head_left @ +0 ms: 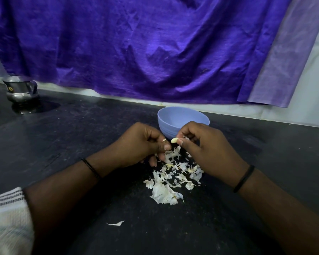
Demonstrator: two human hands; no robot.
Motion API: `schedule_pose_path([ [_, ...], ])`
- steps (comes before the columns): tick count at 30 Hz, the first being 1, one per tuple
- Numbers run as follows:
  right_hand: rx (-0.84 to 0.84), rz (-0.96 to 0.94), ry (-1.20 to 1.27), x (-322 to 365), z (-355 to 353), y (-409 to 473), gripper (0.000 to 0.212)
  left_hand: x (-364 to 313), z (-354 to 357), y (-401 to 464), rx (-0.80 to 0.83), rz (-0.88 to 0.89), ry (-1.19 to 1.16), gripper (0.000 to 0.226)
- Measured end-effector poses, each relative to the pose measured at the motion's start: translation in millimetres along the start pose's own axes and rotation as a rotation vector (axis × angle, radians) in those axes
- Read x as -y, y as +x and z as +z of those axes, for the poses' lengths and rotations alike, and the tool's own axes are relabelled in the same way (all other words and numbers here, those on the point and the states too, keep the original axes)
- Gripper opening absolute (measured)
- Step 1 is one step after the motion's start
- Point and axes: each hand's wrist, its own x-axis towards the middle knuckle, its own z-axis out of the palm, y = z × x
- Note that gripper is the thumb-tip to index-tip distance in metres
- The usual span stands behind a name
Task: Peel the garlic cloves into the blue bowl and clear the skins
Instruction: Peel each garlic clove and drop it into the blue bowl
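Skins [170, 181] beneath hands [173, 144] pinching garlic clove [174, 140].

Dark speckled stone table [81, 126] spans view. Shiny steel pot [20, 92] stands at far left, near wall. Wrinkled purple cloth [136, 48] hangs behind, paler lilac strip [287, 57] along right edge. White tiled wall [302, 100] below cloth.

Dim, cool indoor light falls from above; the dark worktop [81, 135] shows faint sheen, soft shadows pool under both forearms (edges bow and blur slightly).
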Motion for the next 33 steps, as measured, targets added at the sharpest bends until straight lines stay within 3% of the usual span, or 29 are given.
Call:
schedule_pose_path([
  [10, -0.158, 0.102, 0.151, 2.9, -1.1, 0.1, 0.011, 8.9, -0.3, 3.8, -0.077, 0.019, 0.184, 0.003],
  [19, -0.326, 0.191, 0.079, -8.8, -8.1, 30.2, 0.010, 8.2, 1.8, 4.8, -0.135, 0.058, 0.221, 0.029],
  [26, -0.278, 0.226, -0.004, -20.5, -12.2, 76.5, 0.013, 9.9, 4.5, 9.1, -0.178, 0.090, 0.278, 0.047],
  [29, -0.272, 0.238, -0.043, -23.3, -12.1, 82.8, 0.012, 17.6, 3.2, 11.7, -0.215, 0.125, 0.354, 0.036],
  [31, -0.297, 0.223, -0.018, -18.3, -13.6, 78.0, 0.012, 19.9, 2.1, 12.2, -0.222, 0.149, 0.372, 0.007],
  [33, -0.312, 0.188, 0.011, -9.2, -14.3, 66.4, 0.011, 21.1, 1.9, 11.1, -0.207, 0.174, 0.367, 0.033],
])
